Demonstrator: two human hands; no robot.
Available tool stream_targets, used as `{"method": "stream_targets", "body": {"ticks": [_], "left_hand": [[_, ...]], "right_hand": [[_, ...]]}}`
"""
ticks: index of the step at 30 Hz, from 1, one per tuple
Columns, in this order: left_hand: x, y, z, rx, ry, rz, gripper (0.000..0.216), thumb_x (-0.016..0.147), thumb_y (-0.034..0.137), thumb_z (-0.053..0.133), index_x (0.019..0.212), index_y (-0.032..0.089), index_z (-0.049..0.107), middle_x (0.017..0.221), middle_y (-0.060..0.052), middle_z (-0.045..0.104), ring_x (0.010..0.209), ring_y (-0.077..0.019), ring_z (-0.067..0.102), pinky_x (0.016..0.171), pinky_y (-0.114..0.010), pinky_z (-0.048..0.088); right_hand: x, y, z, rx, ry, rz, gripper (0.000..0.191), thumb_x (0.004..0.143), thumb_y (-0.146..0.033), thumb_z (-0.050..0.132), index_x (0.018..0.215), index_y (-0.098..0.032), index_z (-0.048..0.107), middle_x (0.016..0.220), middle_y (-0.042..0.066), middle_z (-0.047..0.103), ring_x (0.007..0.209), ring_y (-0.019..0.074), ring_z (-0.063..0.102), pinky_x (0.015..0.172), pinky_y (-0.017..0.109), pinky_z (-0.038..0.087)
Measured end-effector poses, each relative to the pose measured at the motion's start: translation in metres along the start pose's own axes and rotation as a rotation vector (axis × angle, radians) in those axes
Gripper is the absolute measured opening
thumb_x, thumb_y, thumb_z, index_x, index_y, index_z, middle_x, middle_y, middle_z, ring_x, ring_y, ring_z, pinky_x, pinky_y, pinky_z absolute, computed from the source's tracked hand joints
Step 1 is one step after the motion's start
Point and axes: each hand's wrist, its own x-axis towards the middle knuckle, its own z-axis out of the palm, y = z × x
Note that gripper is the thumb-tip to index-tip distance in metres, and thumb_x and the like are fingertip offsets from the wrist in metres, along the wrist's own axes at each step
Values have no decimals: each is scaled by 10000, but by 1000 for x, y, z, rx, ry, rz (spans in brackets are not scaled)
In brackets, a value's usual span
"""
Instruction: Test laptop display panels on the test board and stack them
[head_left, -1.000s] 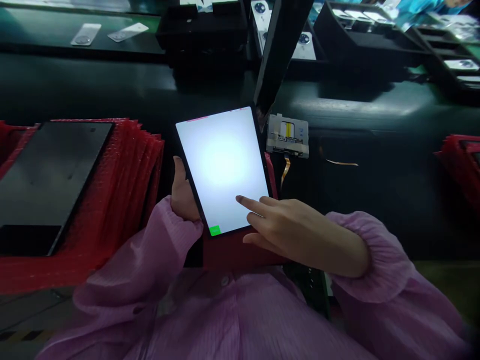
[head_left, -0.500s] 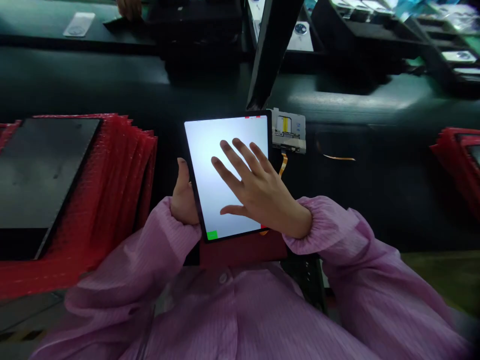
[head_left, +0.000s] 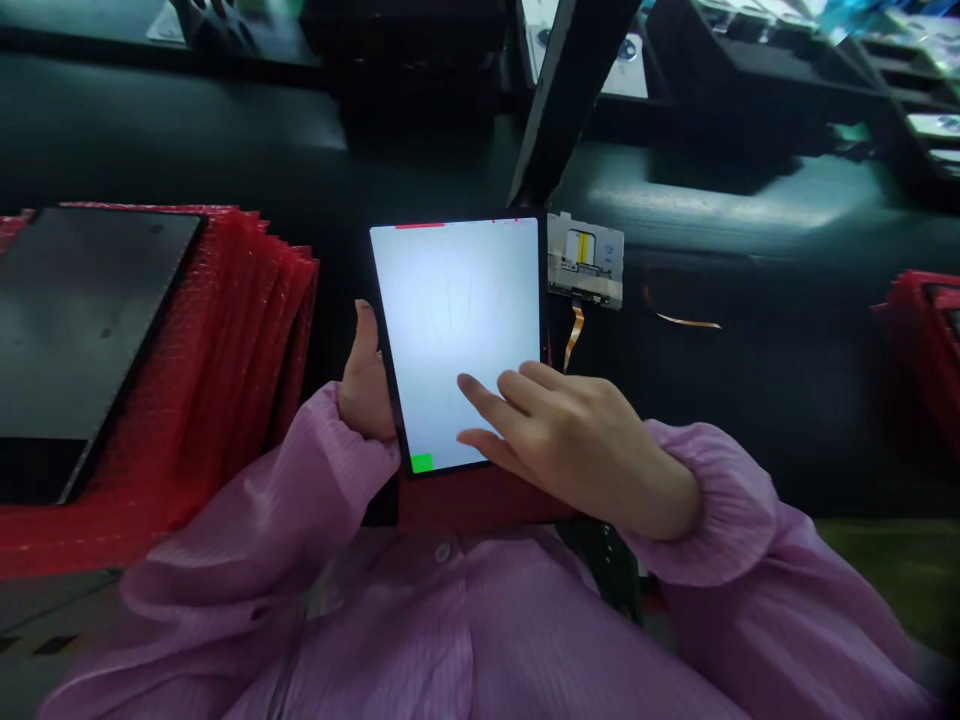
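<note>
A lit tablet screen [head_left: 450, 330] shows white, with a green square at its lower left corner and red marks along the top. Thin faint lines run down its upper half. My left hand [head_left: 367, 385] grips its left edge, thumb up along the side, the other fingers hidden behind. Over the lower right part is my right hand [head_left: 570, 430], holding nothing; its index finger and thumb reach out while the rest curl. I cannot tell whether the index tip touches the glass. Beside the right edge lies a small circuit board [head_left: 586, 262] with an orange ribbon cable [head_left: 574, 335].
Red bubble-wrap sleeves [head_left: 225, 370] are stacked at the left with a dark screen [head_left: 97, 330] on top. Another red sleeve [head_left: 919, 330] lies at far right. A dark post [head_left: 559, 120] rises behind the board. Black trays [head_left: 795, 75] line the back.
My right hand has moved down and right from the middle of the screen, its spread fingers now partly curled. Faint lines now show on the screen, and the red marks along its top differ.
</note>
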Motion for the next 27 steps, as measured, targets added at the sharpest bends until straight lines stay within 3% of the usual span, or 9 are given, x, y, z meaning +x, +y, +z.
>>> {"method": "stream_targets", "body": {"ticks": [3, 5, 7, 11, 13, 15, 19, 23, 27], "left_hand": [[0, 2, 0, -8, -14, -18, 859, 900, 771, 135, 1296, 150, 577, 1081, -85, 709, 1302, -313, 511, 1105, -442, 393], [1, 2, -3, -13, -28, -46, 867, 889, 785, 133, 1308, 164, 569, 1101, -86, 705, 1284, -299, 533, 1099, -441, 404], [1, 1, -8, -3, -46, -71, 860, 886, 786, 149, 1307, 166, 571, 1084, -95, 709, 1219, -295, 587, 1060, -437, 448], [2, -3, -16, 44, -58, -58, 786, 888, 769, 235, 1176, 176, 662, 851, -75, 727, 896, -266, 710, 857, -374, 570], [1, -5, -15, 44, -105, -27, 761, 906, 749, 204, 1146, 206, 680, 911, -57, 739, 859, -241, 719, 813, -353, 584], [-1, -5, -13, 40, -201, -11, 795, 925, 725, 111, 1149, 221, 684, 1056, -49, 732, 948, -239, 714, 831, -361, 586], [-5, -3, -8, 61, -263, -28, 894, 928, 691, -20, 1105, 199, 706, 1072, -64, 729, 1026, -276, 696, 873, -439, 573], [-6, -4, -10, 82, -189, -26, 788, 933, 713, 126, 1130, 208, 697, 1022, -64, 735, 956, -271, 713, 876, -431, 570], [-3, -6, -9, 35, -176, -70, 782, 904, 756, 202, 1254, 207, 635, 1080, -63, 716, 1142, -313, 640, 965, -450, 530]], "right_hand": [[-7, 2, -14, 3, -192, 11, 397, 939, -426, 480, 1187, -172, 658, 811, 43, 638, 724, 60, 553, 539, 210, 260], [-8, 10, -20, 38, -211, 13, 393, 944, -427, 470, 1201, -186, 642, 838, 39, 643, 739, 59, 562, 551, 195, 256], [-6, 24, -23, 56, -136, 107, 405, 949, -452, 447, 1225, -210, 619, 870, 34, 650, 760, 64, 569, 576, 176, 279], [2, 61, -16, 107, 82, 522, 446, 960, -473, 393, 1197, -168, 615, 874, 57, 644, 768, 83, 563, 649, 178, 380], [6, 76, -9, 197, 112, 621, 414, 951, -455, 419, 1108, -149, 651, 847, 61, 644, 714, 67, 533, 676, 190, 413], [8, 85, -5, 260, 92, 667, 328, 927, -406, 486, 1019, -158, 679, 832, 54, 651, 686, 58, 515, 694, 200, 422], [11, 90, -3, 334, 44, 730, 225, 886, -337, 560, 983, -181, 689, 819, 33, 648, 682, 57, 515, 734, 224, 434], [11, 87, -6, 346, 65, 740, 148, 862, -289, 583, 889, -178, 678, 801, 15, 633, 670, 51, 508, 749, 231, 436], [9, 80, -13, 350, 80, 560, 152, 893, -258, 537, 874, -171, 661, 848, 6, 622, 650, 22, 482, 694, 189, 401]]}}
